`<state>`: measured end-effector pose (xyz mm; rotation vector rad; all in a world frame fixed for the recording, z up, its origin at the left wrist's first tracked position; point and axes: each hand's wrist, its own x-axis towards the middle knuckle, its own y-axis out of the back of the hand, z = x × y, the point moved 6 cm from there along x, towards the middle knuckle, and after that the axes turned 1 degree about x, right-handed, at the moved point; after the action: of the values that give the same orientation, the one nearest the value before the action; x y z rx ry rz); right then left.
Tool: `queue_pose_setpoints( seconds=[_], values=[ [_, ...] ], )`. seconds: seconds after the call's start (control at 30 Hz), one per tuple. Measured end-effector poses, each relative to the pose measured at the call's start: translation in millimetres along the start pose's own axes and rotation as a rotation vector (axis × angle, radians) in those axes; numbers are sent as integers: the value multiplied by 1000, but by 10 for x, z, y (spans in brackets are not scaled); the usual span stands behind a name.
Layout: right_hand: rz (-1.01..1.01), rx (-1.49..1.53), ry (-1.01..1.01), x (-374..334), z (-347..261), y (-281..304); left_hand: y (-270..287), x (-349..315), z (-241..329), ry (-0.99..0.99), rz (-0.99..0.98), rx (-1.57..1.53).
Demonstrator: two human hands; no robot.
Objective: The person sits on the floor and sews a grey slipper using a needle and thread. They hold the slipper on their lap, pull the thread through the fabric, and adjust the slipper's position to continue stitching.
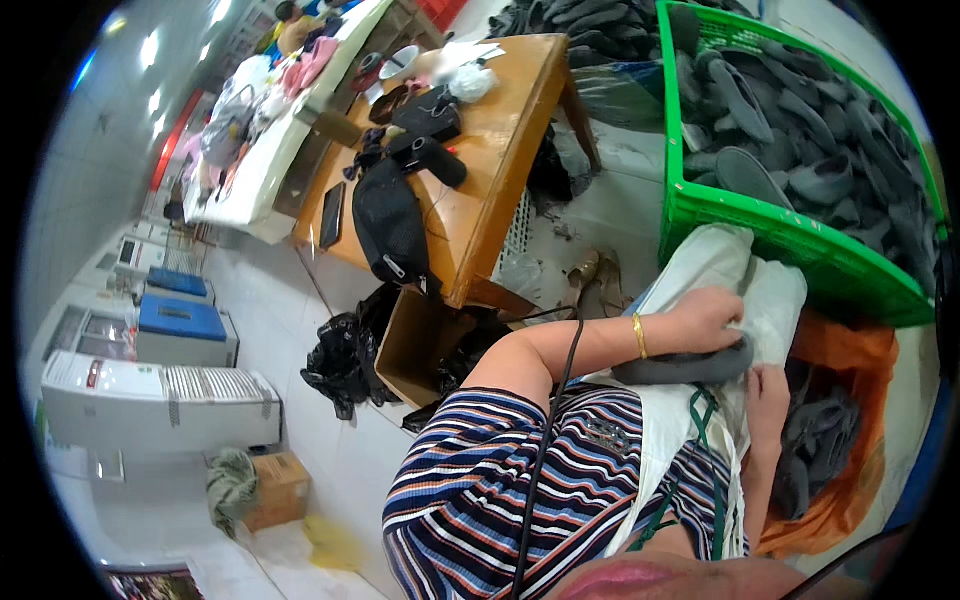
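Note:
A dark grey cloth shoe [690,366] lies across my lap on a pale apron [690,285]. My left hand [706,318], with a gold bracelet at its wrist, is closed just above the shoe's right part. Its fingertips curl inward, and whatever they pinch is too small or hidden to name. At the shoe's right end, my right hand [768,395] has its fingers closed against the edge; the shoe partly hides them.
A green crate [800,215] heaped with grey shoes stands ahead right. An orange sack [860,370] with more lies by my right arm. A wooden table [500,130] ahead left carries a black bag [390,220]. Below it sit a cardboard box [410,345] and black plastic bags [345,350].

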<state>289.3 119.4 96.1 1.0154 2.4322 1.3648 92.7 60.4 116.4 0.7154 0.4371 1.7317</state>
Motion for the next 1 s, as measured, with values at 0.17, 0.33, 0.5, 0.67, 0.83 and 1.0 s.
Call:
queue_pose_setpoints(
  seconds=[0.17, 0.33, 0.5, 0.67, 0.83, 1.0],
  values=[
    [33, 201, -105, -104, -201, 109, -215, -54, 178, 179, -299, -23],
    [68, 281, -44, -170, -479, -15, -391, -78, 60, 447, -537, -239],
    [143, 280, 67, -139, -393, -40, -526, -144, -191, 606, -487, -569],
    [75, 600, -259, -3, -219, 25, -753, -278, -445, 865, -361, -1215],
    [22, 747, -287, 123, -157, -87, -766, -286, -491, 917, -369, -1305],
    [-80, 610, -209, 251, -229, -64, -566, -254, -480, 807, -355, -968]
  ],
)
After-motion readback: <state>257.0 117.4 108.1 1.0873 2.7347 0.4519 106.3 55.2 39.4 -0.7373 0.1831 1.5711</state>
